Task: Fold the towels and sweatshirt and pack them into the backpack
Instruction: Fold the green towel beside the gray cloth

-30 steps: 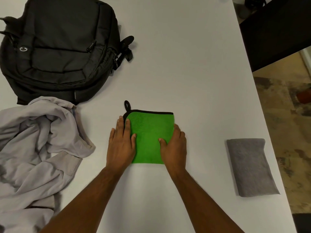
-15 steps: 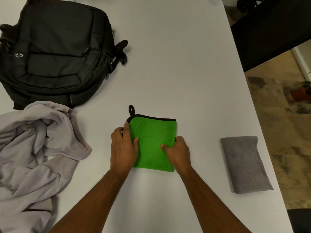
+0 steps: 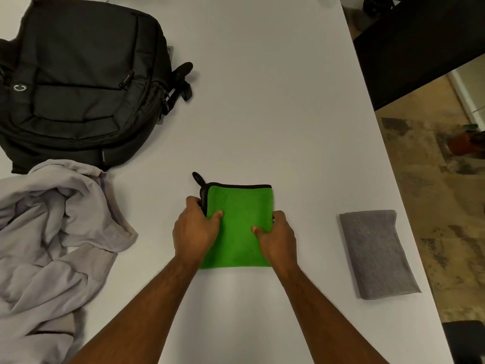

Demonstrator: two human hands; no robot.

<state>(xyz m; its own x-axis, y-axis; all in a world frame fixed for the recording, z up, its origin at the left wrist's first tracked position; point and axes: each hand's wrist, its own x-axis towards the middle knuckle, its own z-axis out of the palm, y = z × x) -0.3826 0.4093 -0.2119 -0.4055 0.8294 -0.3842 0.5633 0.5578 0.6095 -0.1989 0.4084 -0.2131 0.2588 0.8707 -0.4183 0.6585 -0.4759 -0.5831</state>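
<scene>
Head view: green towel [image 3: 240, 222] folded, centre of the surface [image 3: 262, 101]; left hand [image 3: 195, 228] and right hand [image 3: 278, 233] each pinch a side edge, fingers curled around it. Grey towel [image 3: 376, 254] folded, right. Sweatshirt [image 3: 52, 232] unfolded, left. Backpack [image 3: 84, 80] far left, apparently zipped. Nothing packed.

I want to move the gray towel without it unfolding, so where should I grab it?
Probably pinch the gray towel across its long left edge, coming from the table's middle. It lies flat, folded into a narrow rectangle; gripping all layers there should keep it together.
</scene>
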